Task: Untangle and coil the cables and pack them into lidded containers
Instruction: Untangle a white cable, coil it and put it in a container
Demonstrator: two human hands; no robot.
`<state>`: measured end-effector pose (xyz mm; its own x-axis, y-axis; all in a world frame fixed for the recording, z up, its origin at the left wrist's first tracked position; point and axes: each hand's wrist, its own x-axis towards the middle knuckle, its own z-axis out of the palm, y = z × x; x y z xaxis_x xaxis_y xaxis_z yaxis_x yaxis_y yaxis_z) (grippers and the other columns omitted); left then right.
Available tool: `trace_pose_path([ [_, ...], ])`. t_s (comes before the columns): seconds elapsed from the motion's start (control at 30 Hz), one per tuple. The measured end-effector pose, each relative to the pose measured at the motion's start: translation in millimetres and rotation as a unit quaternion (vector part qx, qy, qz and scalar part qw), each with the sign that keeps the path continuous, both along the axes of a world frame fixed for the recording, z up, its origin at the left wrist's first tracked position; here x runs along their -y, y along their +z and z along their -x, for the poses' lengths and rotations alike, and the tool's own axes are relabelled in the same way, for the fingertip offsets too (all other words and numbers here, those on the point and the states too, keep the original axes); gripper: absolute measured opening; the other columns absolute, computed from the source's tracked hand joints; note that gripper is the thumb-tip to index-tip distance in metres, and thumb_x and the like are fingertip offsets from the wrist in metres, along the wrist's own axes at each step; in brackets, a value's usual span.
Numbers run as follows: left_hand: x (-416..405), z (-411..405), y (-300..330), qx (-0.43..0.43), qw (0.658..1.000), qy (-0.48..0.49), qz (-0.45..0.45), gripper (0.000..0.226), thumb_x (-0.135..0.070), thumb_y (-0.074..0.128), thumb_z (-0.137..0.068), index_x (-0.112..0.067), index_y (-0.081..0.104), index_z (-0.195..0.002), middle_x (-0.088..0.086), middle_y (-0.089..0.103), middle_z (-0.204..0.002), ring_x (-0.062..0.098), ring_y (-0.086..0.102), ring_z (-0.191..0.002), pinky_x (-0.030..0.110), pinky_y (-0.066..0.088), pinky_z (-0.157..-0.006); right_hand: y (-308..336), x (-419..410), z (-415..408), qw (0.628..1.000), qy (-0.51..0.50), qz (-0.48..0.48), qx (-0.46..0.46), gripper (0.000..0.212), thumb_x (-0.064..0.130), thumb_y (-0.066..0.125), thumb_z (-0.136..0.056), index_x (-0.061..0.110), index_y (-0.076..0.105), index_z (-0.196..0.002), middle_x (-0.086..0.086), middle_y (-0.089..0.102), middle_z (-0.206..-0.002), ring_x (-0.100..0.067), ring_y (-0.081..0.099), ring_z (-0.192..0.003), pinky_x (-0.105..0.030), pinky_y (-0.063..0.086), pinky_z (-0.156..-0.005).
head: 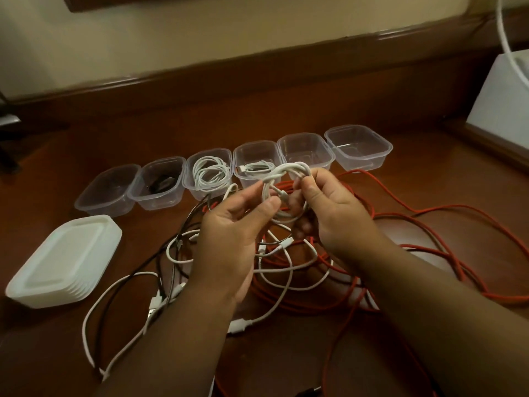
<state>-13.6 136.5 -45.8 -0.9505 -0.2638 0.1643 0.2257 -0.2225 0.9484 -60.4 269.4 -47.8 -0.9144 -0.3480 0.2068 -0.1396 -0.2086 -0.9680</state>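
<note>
The wooden table carries clear containers, stacked lids and tangled cables.

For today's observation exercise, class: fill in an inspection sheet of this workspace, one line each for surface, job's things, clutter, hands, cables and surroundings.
Surface: brown wooden table.
Job's things: six clear containers in a row, all open; the third and fourth from the left hold white coils, the second something dark; stack of white lids at left.
Clutter: nothing seen.
Hands: left hand and right hand both grip a white cable coil.
Cables: loose white cables, black cables and red cable lie tangled.
Surroundings: white box at right; wall behind.
</note>
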Motion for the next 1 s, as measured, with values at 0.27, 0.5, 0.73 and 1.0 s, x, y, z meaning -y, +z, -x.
trace_pose_path([
  [0.27, 5, 4, -3, 0.002, 0.999, -0.009, -0.040, 0.034, -0.018, 0.069, -0.073, -0.010, 0.068, -0.105, 0.009, 0.076, -0.098, 0.023, 0.072, -0.096, 0.039, 0.054, -0.088, -2, 2, 1, 1.000, -0.015, -0.018, -0.020, 0.017, 0.020, 0.042, -0.103, 0.018, 0.058, -0.098, 0.007, 0.060, -0.074, -0.021, 0.052, -0.069, -0.028, 0.047, -0.059],
  [0.5, 6, 3, -4, -0.019, 0.993, -0.072, -0.088, 0.024, -0.015, 0.062, -0.080, -0.007, 0.066, -0.102, 0.006, 0.074, -0.092, 0.018, 0.070, -0.091, 0.027, 0.056, -0.079, -5, -1, 5, 0.995, -0.015, -0.066, -0.069, 0.014, 0.023, 0.048, -0.099, 0.022, 0.062, -0.096, -0.001, 0.065, -0.081, -0.021, 0.061, -0.076, -0.042, 0.053, -0.071],
  [0.73, 12, -1, 10, -0.009, 0.997, -0.057, -0.060, 0.011, -0.005, 0.054, -0.095, -0.008, 0.062, -0.101, 0.000, 0.069, -0.077, 0.016, 0.065, -0.083, 0.039, 0.054, -0.089, 5, -2, -1, 0.984, -0.010, -0.165, -0.066, 0.016, 0.027, 0.051, -0.101, 0.020, 0.064, -0.105, -0.004, 0.061, -0.080, -0.019, 0.054, -0.070, -0.040, 0.046, -0.068],
  [1.0, 40, -32, 52, -0.086, 0.900, 0.152, 0.399, 0.021, -0.019, 0.065, -0.095, -0.024, 0.065, -0.115, -0.010, 0.067, -0.107, 0.001, 0.064, -0.094, 0.017, 0.055, -0.081, 79, 10, -39, 0.950, 0.049, -0.281, -0.125, 0.027, 0.028, 0.040, -0.104, 0.017, 0.057, -0.086, 0.002, 0.052, -0.073, -0.008, 0.046, -0.063, -0.029, 0.037, -0.063],
])
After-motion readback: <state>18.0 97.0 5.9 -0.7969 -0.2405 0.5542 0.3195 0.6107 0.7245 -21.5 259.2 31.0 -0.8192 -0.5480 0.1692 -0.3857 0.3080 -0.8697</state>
